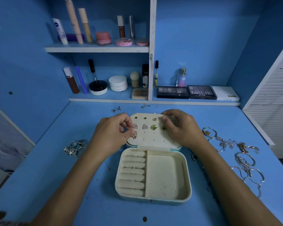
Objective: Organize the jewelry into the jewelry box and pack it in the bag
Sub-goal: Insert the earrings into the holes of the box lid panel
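Note:
An open jewelry box [187, 180] lies on the blue desk, cream inside, with ring rolls at the left and a bare compartment at the right. Its lid panel [153, 139] lies flat beyond the hinge and carries several stud earrings. My left hand [113, 132] pinches a rose-gold flower earring [134, 134] at the panel's left edge. My right hand [180, 128] grips the lid's far right corner, thumb next to a green earring [164, 128]. Rings [74, 146] lie in a heap to the left. Bracelets and chains [238, 154] spread to the right.
Small earring pieces [117, 109] lie loose behind the box, with more further right [145, 106]. A low shelf behind holds eyeshadow palettes [186, 92], jars and bottles; an upper shelf [96, 49] carries tubes and compacts. A white slatted panel [274, 101] stands at the right.

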